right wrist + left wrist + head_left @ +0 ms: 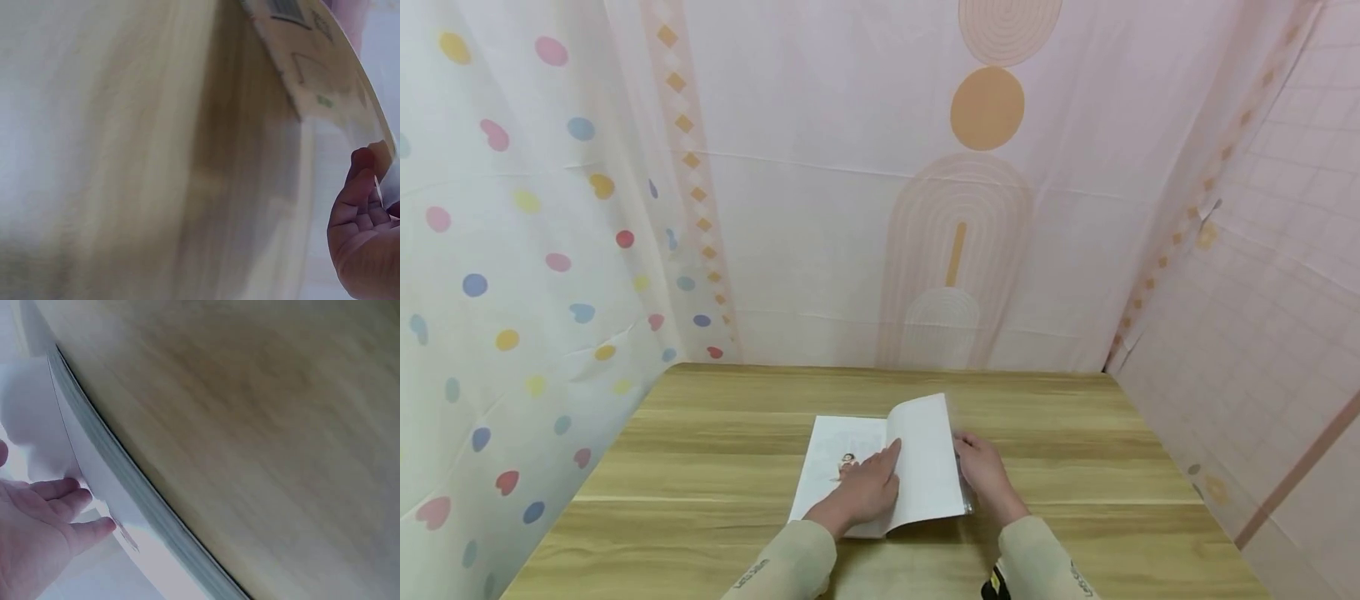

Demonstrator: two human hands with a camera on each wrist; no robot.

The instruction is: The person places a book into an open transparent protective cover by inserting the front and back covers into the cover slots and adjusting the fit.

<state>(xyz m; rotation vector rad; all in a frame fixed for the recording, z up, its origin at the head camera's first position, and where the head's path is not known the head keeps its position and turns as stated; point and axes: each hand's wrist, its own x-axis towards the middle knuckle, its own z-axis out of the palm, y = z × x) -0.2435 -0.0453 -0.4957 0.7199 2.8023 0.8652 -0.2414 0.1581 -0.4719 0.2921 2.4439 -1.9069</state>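
Observation:
An open book (925,475) with white pages lies near the front of the wooden table, its right part lifted off the surface. A small printed figure (847,460) shows on the left page. My left hand (868,487) rests on the pages by the middle fold; in the left wrist view its fingertips (97,528) touch the paper above the thick page block (125,465). At the book's right edge, my right hand (987,473) holds the raised part between thumb and curled fingers. The right wrist view shows the back cover (306,69), with a barcode, tilted above the table.
The wood-grain table (700,467) extends around the book on all sides. A patterned cloth (820,250) hangs behind its far edge. Dotted cloth (512,292) hangs at the left, and a pale grid-patterned cloth (1285,292) at the right.

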